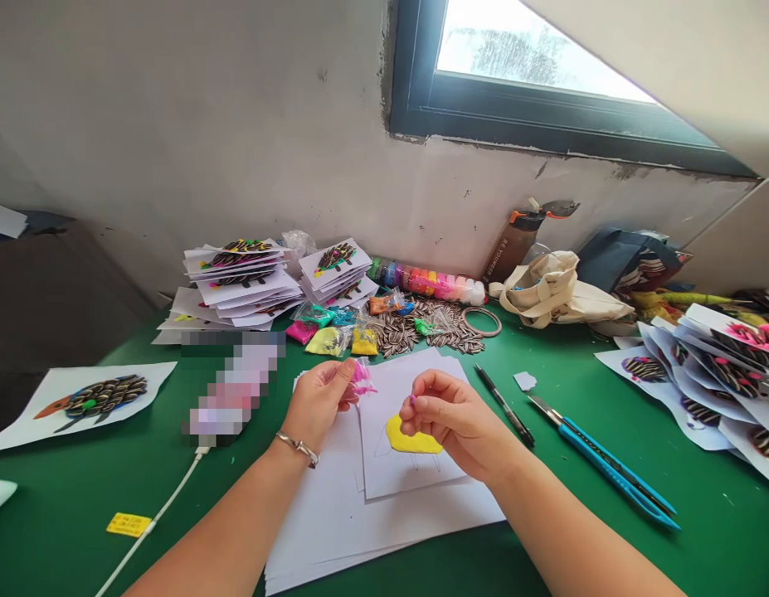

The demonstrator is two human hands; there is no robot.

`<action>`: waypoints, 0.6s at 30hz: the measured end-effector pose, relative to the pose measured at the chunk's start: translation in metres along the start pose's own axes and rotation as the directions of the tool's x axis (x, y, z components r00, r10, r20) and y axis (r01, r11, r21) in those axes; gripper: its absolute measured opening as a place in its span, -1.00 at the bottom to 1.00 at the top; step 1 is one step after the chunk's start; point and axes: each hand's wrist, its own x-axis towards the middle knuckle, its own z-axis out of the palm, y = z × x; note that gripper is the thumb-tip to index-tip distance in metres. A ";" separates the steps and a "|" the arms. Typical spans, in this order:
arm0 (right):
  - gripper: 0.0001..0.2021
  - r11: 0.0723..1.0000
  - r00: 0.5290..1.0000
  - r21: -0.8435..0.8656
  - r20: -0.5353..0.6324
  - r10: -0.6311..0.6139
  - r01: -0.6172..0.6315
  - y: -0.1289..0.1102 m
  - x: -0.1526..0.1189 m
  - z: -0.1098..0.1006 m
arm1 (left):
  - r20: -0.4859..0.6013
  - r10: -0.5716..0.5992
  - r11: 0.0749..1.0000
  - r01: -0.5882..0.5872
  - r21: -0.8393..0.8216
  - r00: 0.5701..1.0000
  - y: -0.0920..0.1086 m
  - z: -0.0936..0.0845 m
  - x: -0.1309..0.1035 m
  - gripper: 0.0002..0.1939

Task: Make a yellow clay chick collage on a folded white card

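My left hand [325,394] is closed on a small clear bag of pink modelling clay [362,380], held above the white sheets. Over the drawing sheet [390,473], my right hand [446,414] pinches a tiny bit of pink clay [412,400] between thumb and fingertips. On that sheet lies a flat yellow clay shape [415,439] inside a pencil outline with thin legs, partly covered by the right hand. A stack of white paper [315,531] lies underneath.
Clay packets [328,340], sunflower seeds [396,332] and a tape ring [482,322] sit behind. Right are a pen [505,406], a blue utility knife [614,468] and finished pictures [688,373]. Left are picture stacks [247,286] and a white cable [153,522]. A bottle [513,245] stands by the wall.
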 end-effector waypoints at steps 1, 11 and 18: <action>-0.76 1.000 1.000 0.010 -0.007 -0.001 0.001 0.000 0.000 0.000 | 0.005 0.001 1.000 -0.001 0.001 1.000 0.000 0.000 0.000 -0.55; -0.80 0.992 0.997 -0.117 -0.054 -0.049 0.042 0.004 0.002 -0.003 | 0.005 -0.008 1.000 0.008 -0.001 1.000 0.000 -0.001 0.000 -0.54; -0.74 0.976 0.984 -0.201 -0.131 -0.118 0.090 0.005 0.004 -0.008 | -0.004 -0.004 1.000 0.004 -0.001 1.000 -0.003 -0.002 0.001 -0.55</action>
